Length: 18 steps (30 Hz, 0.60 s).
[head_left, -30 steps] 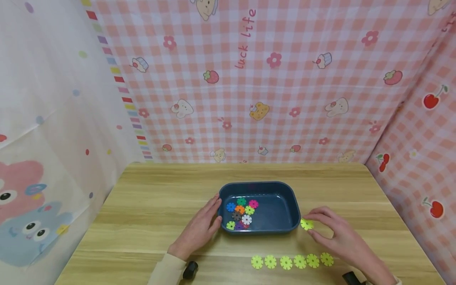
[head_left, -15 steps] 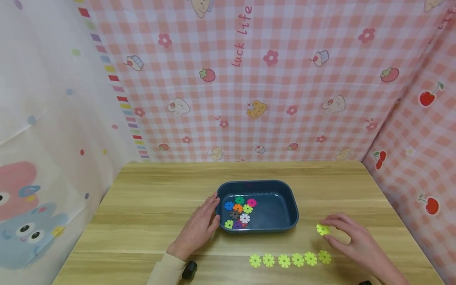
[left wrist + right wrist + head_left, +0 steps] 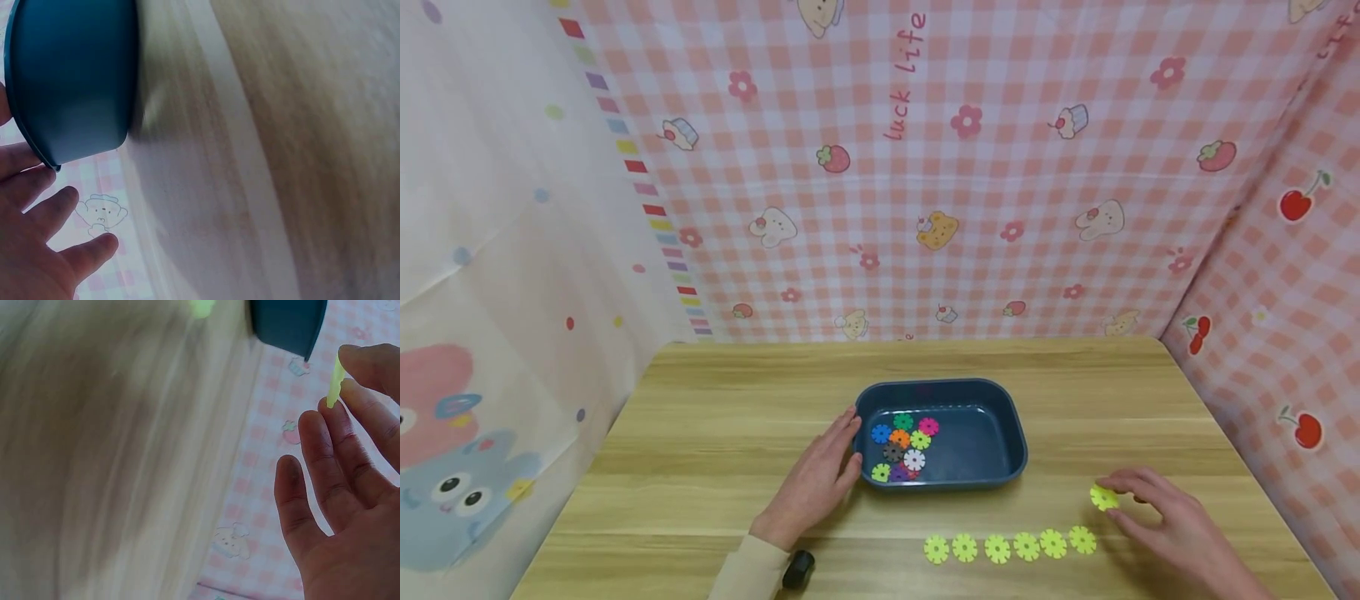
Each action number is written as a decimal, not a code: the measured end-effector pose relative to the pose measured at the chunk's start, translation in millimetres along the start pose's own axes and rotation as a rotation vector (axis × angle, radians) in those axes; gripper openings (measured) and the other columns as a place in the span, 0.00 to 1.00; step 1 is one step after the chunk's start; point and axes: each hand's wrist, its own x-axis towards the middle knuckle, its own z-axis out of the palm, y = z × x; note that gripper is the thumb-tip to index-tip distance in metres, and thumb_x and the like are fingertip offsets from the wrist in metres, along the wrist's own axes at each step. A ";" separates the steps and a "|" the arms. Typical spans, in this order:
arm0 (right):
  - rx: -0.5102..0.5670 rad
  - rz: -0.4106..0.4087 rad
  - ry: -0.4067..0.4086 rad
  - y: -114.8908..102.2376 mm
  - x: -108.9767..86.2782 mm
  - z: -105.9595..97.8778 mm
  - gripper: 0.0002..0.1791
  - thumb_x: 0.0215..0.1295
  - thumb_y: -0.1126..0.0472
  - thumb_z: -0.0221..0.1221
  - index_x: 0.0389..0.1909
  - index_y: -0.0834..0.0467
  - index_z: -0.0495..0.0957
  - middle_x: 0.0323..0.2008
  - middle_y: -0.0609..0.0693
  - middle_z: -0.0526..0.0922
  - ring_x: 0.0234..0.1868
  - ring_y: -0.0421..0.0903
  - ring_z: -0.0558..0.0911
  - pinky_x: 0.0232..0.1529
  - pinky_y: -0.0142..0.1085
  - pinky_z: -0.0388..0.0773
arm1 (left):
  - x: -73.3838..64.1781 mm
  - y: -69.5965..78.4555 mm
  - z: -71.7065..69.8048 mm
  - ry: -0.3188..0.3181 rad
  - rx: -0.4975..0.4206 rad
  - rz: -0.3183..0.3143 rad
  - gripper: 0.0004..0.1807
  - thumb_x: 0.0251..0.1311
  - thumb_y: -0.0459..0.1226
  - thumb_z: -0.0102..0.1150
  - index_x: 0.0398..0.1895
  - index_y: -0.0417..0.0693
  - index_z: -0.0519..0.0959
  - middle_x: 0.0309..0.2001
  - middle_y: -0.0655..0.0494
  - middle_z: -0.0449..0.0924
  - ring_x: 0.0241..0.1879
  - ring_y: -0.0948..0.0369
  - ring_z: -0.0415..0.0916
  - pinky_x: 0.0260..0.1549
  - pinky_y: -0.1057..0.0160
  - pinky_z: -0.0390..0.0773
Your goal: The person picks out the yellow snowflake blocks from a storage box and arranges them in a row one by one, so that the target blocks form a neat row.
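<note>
My right hand (image 3: 1172, 525) pinches a yellow-green notched plastic disc (image 3: 1103, 497) between thumb and fingers, just above the table. Seen edge-on in the right wrist view, the pinched disc (image 3: 335, 381) sits at the fingertips, the other fingers spread below. Nearby on the table lies a row of several matching yellow-green discs (image 3: 997, 548). My left hand (image 3: 812, 483) rests against the left end of a dark blue bin (image 3: 1017, 467), fingers fairly straight. In the left wrist view, that hand's fingers (image 3: 53, 212) touch the bin's rim or lie just beside it.
Inside the bin, toward its left side, lie several notched discs in blue, green, orange, pink, white, grey, purple and yellow-green. The wooden table (image 3: 737, 400) ends at a pink checked cloth (image 3: 865, 208) behind, with cloth at both sides.
My right hand has moved away from the bin's right side, rightward and toward me, carrying the yellow-green disc to near the row's right end. The left hand stays at the bin.
</note>
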 end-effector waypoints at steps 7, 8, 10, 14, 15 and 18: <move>0.016 0.015 -0.013 9.3 -10.8 -1.2 0.31 0.37 0.79 0.77 0.45 0.53 0.86 0.43 0.39 0.83 0.47 0.24 0.77 0.45 0.12 0.71 | -0.1 -0.7 -0.2 -0.002 -0.004 0.005 0.30 0.78 0.43 0.53 0.77 0.39 0.66 0.81 0.48 0.56 0.78 0.50 0.57 0.73 0.41 0.63; 0.012 0.032 -0.022 10.3 -12.5 -1.3 0.30 0.37 0.79 0.77 0.45 0.53 0.86 0.43 0.39 0.83 0.47 0.24 0.77 0.46 0.11 0.70 | 0.0 -1.0 -0.1 -0.002 -0.003 0.006 0.30 0.78 0.43 0.53 0.77 0.39 0.66 0.81 0.48 0.56 0.78 0.50 0.57 0.73 0.41 0.63; -0.008 0.070 -0.045 11.8 -15.3 -1.2 0.29 0.40 0.77 0.77 0.45 0.52 0.86 0.44 0.39 0.83 0.47 0.25 0.77 0.46 0.10 0.69 | 0.2 -1.2 0.1 -0.003 -0.001 0.003 0.30 0.78 0.43 0.53 0.77 0.39 0.66 0.81 0.48 0.56 0.78 0.50 0.57 0.74 0.41 0.63; -0.031 0.143 -0.095 13.4 -21.1 -0.4 0.25 0.44 0.74 0.78 0.44 0.50 0.86 0.44 0.39 0.83 0.46 0.28 0.79 0.44 0.12 0.70 | 0.6 -0.5 -0.2 -0.006 0.004 -0.003 0.30 0.78 0.44 0.53 0.77 0.40 0.66 0.81 0.49 0.56 0.78 0.50 0.57 0.74 0.43 0.63; -0.032 0.154 -0.107 13.6 -22.3 -0.3 0.24 0.45 0.73 0.78 0.44 0.50 0.86 0.44 0.39 0.83 0.45 0.29 0.79 0.43 0.13 0.71 | 0.5 -0.2 -0.4 -0.009 0.004 -0.007 0.30 0.78 0.44 0.53 0.77 0.40 0.66 0.81 0.49 0.55 0.78 0.50 0.57 0.74 0.44 0.63; -0.019 0.201 -0.147 14.5 -25.2 -0.2 0.22 0.48 0.70 0.78 0.44 0.50 0.86 0.43 0.36 0.83 0.43 0.29 0.79 0.40 0.17 0.75 | 0.4 0.6 -0.9 -0.013 0.007 -0.012 0.30 0.78 0.44 0.53 0.77 0.40 0.66 0.81 0.50 0.55 0.78 0.51 0.57 0.74 0.45 0.64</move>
